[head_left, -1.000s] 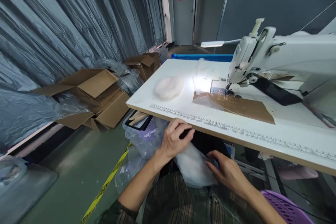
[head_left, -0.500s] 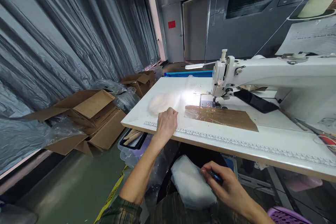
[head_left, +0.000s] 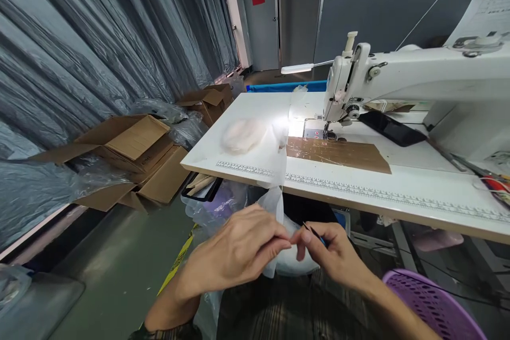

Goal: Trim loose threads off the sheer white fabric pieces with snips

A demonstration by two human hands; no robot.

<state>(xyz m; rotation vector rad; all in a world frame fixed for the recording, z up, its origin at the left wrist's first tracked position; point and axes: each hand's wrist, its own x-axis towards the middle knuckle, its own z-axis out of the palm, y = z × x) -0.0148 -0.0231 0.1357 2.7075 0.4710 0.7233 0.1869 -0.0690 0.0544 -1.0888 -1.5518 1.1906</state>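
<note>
My left hand [head_left: 243, 247] is closed in a pinch, held in front of my lap with its fingertips close to my right hand's. A strip of sheer white fabric [head_left: 274, 204] hangs over the table edge and runs down to the left hand. My right hand [head_left: 330, 249] is closed around small thread snips [head_left: 316, 235] with dark pointed blades and a bit of blue showing. Behind the hands a bundle of sheer white fabric [head_left: 297, 264] rests on my lap, partly hidden. A rounded heap of the pale sheer fabric [head_left: 244, 136] lies on the table.
The white sewing machine [head_left: 398, 71] stands on the right of the white table [head_left: 350, 172]. A brown strip [head_left: 338, 154] lies before its needle, and a black phone [head_left: 392, 127] lies beneath its arm. Cardboard boxes [head_left: 137, 141] are at left; a purple basket [head_left: 430, 303] sits low right.
My left hand has come down from the tabletop to my lap, drawing the sheer fabric over the table edge. The right hand has moved slightly up, and the view has tilted down.
</note>
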